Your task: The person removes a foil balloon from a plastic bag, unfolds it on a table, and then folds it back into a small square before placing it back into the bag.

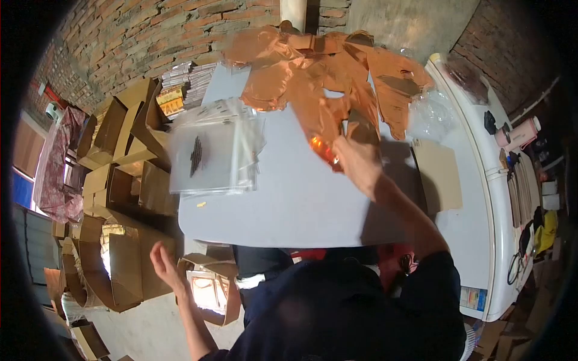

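Crumpled orange foil sheets [337,69] lie spread over the back of the grey-white table [277,210]. My right hand [355,161] is closed on the shiny lower end of the orange foil, near the table's middle. To the left, my left hand [165,265] is off the table, beside the cardboard boxes, with its fingers apart and nothing in them. A stack of clear plastic bags [211,159] with a dark mark lies at the table's left side. A small yellow piece [201,204] is in front of the bags.
Open cardboard boxes [129,240] stand left of the table. Another open box [211,289] is below its front edge. Clear plastic [430,114] and a beige cardboard sheet [438,174] lie at the right, beside a white appliance [497,198].
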The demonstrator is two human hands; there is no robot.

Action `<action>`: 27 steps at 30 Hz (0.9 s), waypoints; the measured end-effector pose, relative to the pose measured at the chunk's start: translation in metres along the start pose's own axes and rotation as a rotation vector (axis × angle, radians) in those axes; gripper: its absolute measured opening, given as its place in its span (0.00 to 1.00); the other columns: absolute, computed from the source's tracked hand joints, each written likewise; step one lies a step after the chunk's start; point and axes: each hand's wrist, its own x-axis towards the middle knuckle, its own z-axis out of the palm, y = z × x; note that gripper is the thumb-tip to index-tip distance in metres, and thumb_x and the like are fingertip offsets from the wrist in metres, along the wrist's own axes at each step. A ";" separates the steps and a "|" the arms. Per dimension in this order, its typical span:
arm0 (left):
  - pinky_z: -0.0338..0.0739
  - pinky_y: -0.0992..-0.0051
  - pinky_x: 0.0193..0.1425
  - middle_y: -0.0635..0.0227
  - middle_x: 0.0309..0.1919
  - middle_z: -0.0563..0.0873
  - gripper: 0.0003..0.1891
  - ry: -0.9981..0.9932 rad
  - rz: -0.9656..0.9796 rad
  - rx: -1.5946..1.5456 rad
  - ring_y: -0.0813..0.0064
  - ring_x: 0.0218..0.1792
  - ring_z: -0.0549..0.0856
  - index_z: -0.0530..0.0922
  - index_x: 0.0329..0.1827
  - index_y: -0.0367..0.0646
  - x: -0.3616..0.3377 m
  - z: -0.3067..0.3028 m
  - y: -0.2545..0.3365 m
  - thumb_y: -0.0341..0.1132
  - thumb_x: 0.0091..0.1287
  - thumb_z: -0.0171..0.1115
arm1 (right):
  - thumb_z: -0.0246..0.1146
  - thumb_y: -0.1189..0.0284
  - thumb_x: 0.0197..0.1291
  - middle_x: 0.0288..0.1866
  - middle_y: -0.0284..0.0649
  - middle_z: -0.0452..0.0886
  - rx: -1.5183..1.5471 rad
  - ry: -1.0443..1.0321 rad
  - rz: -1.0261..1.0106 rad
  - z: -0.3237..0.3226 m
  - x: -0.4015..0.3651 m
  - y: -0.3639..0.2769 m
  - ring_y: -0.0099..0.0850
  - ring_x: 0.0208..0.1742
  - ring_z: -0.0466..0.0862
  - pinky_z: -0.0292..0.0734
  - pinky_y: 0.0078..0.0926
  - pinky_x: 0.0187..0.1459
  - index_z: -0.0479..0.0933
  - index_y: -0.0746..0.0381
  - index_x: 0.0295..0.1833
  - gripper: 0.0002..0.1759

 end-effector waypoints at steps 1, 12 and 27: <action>0.76 0.77 0.59 0.70 0.55 0.83 0.11 -0.078 0.058 0.000 0.78 0.53 0.81 0.80 0.61 0.38 -0.005 0.017 0.020 0.34 0.84 0.57 | 0.63 0.67 0.74 0.39 0.45 0.87 0.027 -0.056 0.077 0.002 -0.012 -0.008 0.46 0.40 0.88 0.79 0.41 0.38 0.76 0.62 0.44 0.09; 0.69 0.50 0.79 0.50 0.69 0.81 0.26 -1.039 1.011 0.233 0.48 0.73 0.77 0.81 0.69 0.41 -0.095 0.233 0.127 0.42 0.70 0.71 | 0.63 0.67 0.74 0.34 0.46 0.87 0.626 -0.134 0.190 -0.023 -0.053 -0.029 0.37 0.34 0.87 0.80 0.36 0.40 0.81 0.64 0.51 0.11; 0.52 0.41 0.86 0.51 0.82 0.66 0.34 -1.113 1.036 0.482 0.44 0.84 0.59 0.73 0.80 0.59 -0.116 0.256 0.105 0.61 0.74 0.61 | 0.58 0.58 0.73 0.48 0.51 0.89 -0.406 0.155 0.111 -0.149 0.169 0.146 0.54 0.49 0.88 0.83 0.52 0.48 0.84 0.58 0.53 0.17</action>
